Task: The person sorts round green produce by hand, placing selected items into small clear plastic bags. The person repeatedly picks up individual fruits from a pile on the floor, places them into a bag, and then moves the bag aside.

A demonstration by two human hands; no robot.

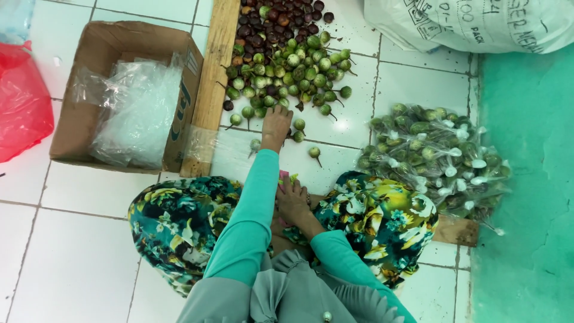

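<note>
Many small round eggplants (pixel 287 66), green ones with dark purple ones behind, lie in a heap on the white tiled floor (pixel 78 251), stretching away from the seated person. At the right is a pile of filled clear bags (pixel 439 158); at the left, a cardboard box (pixel 89 66) with empty plastic bags (pixel 140 110). The left hand (pixel 275 127) reaches forward, palm down, fingers together over the near edge of the heap; whether it pinches a fruit I cannot tell. The right hand (pixel 293 200) rests back between the knees, lightly curled on something pink (pixel 283 177), well apart from the heap. So the left hand is nearer.
</note>
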